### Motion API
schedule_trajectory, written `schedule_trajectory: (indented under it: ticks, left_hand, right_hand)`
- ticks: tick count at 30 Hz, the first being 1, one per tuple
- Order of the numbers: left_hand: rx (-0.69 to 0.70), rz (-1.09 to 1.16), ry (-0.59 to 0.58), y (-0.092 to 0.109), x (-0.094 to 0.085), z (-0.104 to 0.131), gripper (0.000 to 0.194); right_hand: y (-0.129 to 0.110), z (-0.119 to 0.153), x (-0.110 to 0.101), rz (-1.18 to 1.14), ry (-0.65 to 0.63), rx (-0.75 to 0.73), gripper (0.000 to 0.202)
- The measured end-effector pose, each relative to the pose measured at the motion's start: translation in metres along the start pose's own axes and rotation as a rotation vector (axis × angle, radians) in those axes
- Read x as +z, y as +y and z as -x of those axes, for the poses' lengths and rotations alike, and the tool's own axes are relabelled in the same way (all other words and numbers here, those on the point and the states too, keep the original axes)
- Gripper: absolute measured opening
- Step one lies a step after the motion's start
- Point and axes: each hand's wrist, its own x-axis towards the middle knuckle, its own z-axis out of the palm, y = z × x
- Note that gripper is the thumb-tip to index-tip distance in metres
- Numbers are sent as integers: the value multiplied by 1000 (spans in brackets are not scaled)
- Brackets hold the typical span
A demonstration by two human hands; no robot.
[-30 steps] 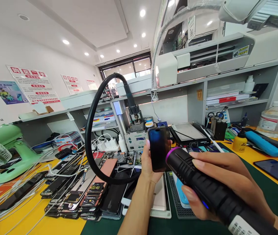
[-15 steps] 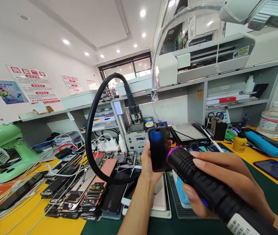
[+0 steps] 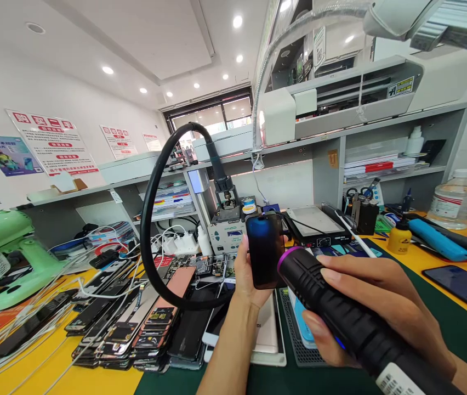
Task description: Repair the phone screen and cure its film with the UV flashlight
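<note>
A dark smartphone (image 3: 265,253) stands nearly upright in my left hand (image 3: 245,277), its screen towards me with a bluish sheen at the top. My fingers wrap behind it and the thumb lies along its left edge. In my right hand (image 3: 385,296) is a ribbed black flashlight (image 3: 311,282) with a purple ring at its head and a blue-lit spot on its side. The head points at the phone's lower right side, close to it; whether they touch I cannot tell. Below my hands lie a gold-backed phone (image 3: 267,332) and a dark perforated mat (image 3: 299,343).
Stacks of phone parts (image 3: 151,329) fill the left, beneath a thick black hose (image 3: 151,219). A green fan (image 3: 20,258) stands far left among white cables. At right are a yellow bottle (image 3: 399,238), a clear jug (image 3: 453,200) and another phone (image 3: 461,285).
The whole view has shifted very slightly to the left. Both hands keep the same hold, and the flashlight stays aimed at the phone.
</note>
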Motion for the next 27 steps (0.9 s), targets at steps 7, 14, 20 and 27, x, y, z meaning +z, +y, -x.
schedule_trajectory:
  ticks: [7, 14, 20, 27]
  left_hand:
    - [7, 1, -14, -1, -3, 1, 68]
    - [36, -17, -38, -2, -5, -1, 66]
    - [45, -52, -44, -2, -2, -1, 67]
    - [51, -70, -33, -2, -1, 0, 67]
  right_hand:
    - [-1, -1, -2, -65, -44, 9, 36]
    - [-3, 3, -2, -29, -37, 15, 35]
    - [-2, 6, -2, -16, -47, 31, 38]
    - [0, 0, -4, -5, -48, -49, 29]
